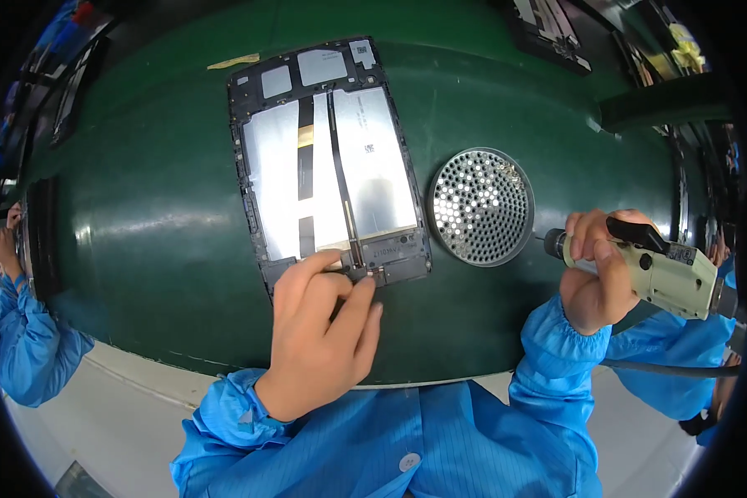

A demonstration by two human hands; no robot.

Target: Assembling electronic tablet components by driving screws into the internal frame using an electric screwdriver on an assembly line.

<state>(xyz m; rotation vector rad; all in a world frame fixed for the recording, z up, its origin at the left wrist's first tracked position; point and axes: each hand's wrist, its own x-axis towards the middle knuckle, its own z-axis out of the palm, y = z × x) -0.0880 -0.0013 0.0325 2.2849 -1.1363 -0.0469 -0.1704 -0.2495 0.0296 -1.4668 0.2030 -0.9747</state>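
An opened tablet (365, 166), its back off and silver inner plates showing, lies slightly tilted on the green tabletop. My left hand (319, 340) rests at its lower end, fingers bent and pressed onto the dark lower part, where a thin black flex cable (338, 153) ends. Whether a small part sits under those fingertips is hidden. At the right, my right hand (598, 270) is wrapped round a pale green electric screwdriver (676, 282) with a black lever. Its bit points left, toward a round metal screw tray (481, 207) full of holes, apart from it.
A strip of yellowish tape (234, 61) lies beyond the tablet's far left corner. Another device part (552, 33) lies at the far right. A dark cable (672, 368) runs below the screwdriver. Blue-sleeved co-workers (37, 332) sit at both sides.
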